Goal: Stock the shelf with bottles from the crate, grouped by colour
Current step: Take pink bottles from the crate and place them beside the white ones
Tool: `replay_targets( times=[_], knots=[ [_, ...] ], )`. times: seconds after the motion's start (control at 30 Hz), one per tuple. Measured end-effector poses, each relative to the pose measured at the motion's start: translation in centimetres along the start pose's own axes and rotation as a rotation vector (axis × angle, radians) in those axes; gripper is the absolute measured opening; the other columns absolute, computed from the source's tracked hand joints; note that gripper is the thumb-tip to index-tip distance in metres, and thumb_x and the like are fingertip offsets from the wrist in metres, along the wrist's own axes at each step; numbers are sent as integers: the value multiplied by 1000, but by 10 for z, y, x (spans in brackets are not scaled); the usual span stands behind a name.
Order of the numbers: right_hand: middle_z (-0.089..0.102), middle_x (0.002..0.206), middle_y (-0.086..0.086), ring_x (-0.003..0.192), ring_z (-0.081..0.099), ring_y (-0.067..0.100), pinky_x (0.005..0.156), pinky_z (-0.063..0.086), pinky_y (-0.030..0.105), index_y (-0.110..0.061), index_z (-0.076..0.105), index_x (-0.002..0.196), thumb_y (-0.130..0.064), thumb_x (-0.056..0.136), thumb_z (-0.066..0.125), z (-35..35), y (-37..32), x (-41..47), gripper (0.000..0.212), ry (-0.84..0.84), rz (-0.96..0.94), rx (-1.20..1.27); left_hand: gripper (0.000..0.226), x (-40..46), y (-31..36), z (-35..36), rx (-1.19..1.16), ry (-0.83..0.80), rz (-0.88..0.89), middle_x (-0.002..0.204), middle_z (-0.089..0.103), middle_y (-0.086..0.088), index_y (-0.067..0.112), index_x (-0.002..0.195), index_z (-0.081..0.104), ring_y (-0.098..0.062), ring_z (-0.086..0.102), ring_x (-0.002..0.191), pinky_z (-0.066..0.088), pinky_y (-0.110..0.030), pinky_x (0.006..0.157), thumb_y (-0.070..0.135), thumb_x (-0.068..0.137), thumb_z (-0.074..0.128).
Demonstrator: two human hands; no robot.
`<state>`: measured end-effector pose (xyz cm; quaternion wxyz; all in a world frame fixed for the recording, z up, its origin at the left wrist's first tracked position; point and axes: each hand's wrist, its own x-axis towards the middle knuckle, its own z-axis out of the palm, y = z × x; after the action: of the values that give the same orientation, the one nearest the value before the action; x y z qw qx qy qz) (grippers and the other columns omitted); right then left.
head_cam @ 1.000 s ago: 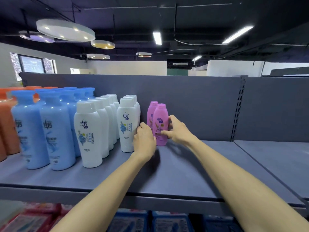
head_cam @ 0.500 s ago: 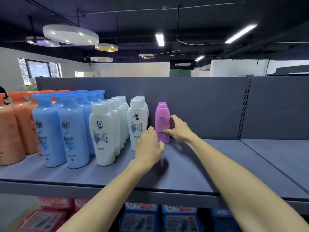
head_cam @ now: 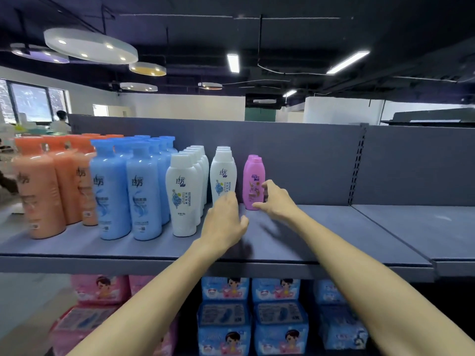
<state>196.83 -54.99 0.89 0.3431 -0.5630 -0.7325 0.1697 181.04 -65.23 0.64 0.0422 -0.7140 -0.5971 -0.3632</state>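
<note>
The head view looks along a grey shelf (head_cam: 334, 232) that crosses the middle of the frame, with a grey back panel (head_cam: 295, 160) rising behind it. At centre, two pink bottles (head_cam: 253, 182) stand upright one behind the other, near the back panel. The right hand (head_cam: 273, 199) is just beside the front pink bottle, on its right; the fingers are loosely spread and the thumb tip lies at the bottle's base, but whether it touches cannot be told, and the hand grips nothing. The left hand (head_cam: 226, 222) hangs over the shelf in front of the white bottles, lower and left of the pink ones, with fingers relaxed and loosely bent, holding nothing.

Left of the pink pair stand two rows of white bottles (head_cam: 182, 196), running back toward the panel. Further left are the blue bottles (head_cam: 144, 194), also in rows, and at the left edge of the frame the orange bottles (head_cam: 38, 194), somewhat blurred. Each colour stands as its own group.

Under the shelf, in the lower part of the frame, blue packs (head_cam: 250, 314) are stacked at centre and pink packs (head_cam: 100, 291) at lower left. Round ceiling lamps (head_cam: 90, 46) hang at upper left.
</note>
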Motion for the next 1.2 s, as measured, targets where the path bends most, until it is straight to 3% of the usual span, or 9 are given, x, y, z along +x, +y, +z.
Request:
replay_targets(
  times=[0.2,0.3,0.4,0.53,0.63,0.83,0.93,1.2],
  knots=[
    [63,127,6,114,60,22,98,50,40,-20,46,131,-29,87,71,-15,-47,-90,52,-3,-105,-159,27,-51,-12,-36,-39,-1,101,104,59,-9,10,107,46,-31,57,99,47,-41,79,24,87,58],
    [66,123,-3,113,62,10,96,51,31,-23,51,130,-30,88,72,-11,-50,-173,47,81,-177,-105,30,-120,-25,-45,-80,68,233,102,62,-2,15,111,50,-24,62,93,51,-39,75,31,88,60],
    [67,120,-9,111,62,2,95,52,26,-26,51,131,-30,88,73,11,-38,-249,48,120,-217,-127,31,-175,-40,-31,-1,-10,285,100,59,1,16,113,51,-23,63,88,49,-34,66,33,88,60],
    [67,122,-8,112,63,6,94,54,34,-26,47,136,-33,86,73,50,0,-288,56,81,-161,-187,35,-201,-52,11,70,-146,264,93,58,-3,11,113,52,-29,64,81,47,-35,59,30,85,63],
    [65,126,-7,109,65,10,91,55,37,-28,43,139,-36,87,71,77,35,-310,60,13,-60,-232,35,-229,-63,46,64,-239,240,87,56,-3,10,110,53,-29,63,74,42,-33,54,28,83,66],
    [68,117,-2,107,65,20,85,55,41,-28,41,138,-39,85,71,157,130,-372,62,-204,245,-255,42,-313,-89,132,83,-490,146,95,57,-4,10,122,50,-27,62,78,35,-29,55,31,87,61],
    [67,106,4,100,64,29,78,52,40,-28,39,137,-39,85,70,205,183,-412,62,-361,417,-285,41,-365,-107,179,90,-673,58,100,57,-4,12,123,48,-28,63,83,37,-31,57,32,88,58],
    [66,113,12,103,63,38,82,53,44,-28,39,141,-31,87,67,352,315,-515,60,-598,737,-253,47,-507,-151,295,149,-1072,-143,119,56,-3,17,132,37,-29,64,100,51,-39,74,35,92,54]
  ],
)
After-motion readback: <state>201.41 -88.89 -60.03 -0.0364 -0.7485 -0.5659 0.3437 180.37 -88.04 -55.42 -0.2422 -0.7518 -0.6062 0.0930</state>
